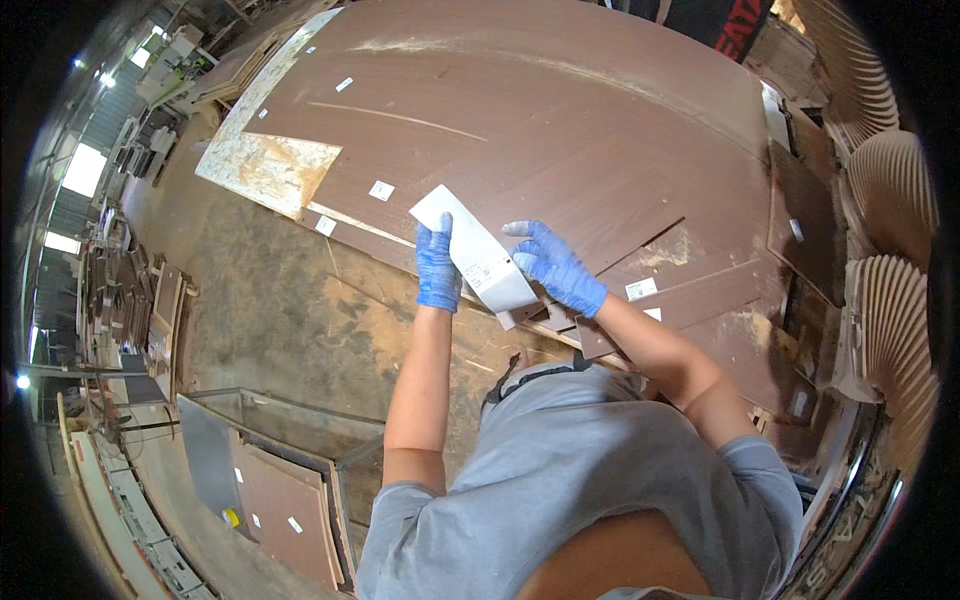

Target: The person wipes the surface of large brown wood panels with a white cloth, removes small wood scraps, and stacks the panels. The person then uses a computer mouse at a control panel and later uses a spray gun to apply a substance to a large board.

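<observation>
A long white strip of label paper point(478, 250) hangs in front of me, tilted, with small print and square codes near its lower end. My left hand point(437, 260), in a blue knit glove, grips its left edge with the thumb lying over the front. On the other side my right hand point(556, 268), gloved alike, has its fingers stretched apart. Its lower fingertips reach the strip's right edge; whether they press on it I cannot tell. Beneath both hands is the near edge of a large brown board point(560, 130) with several white labels on it.
Narrow brown offcuts point(700, 293) lie on the board at right. A chipped pale panel point(268, 170) sits at its left corner. Ribbed tan hoses point(893, 185) rise along the right side. A metal-framed cart point(290, 500) with labelled brown panels stands at lower left, on a dusty floor point(270, 310).
</observation>
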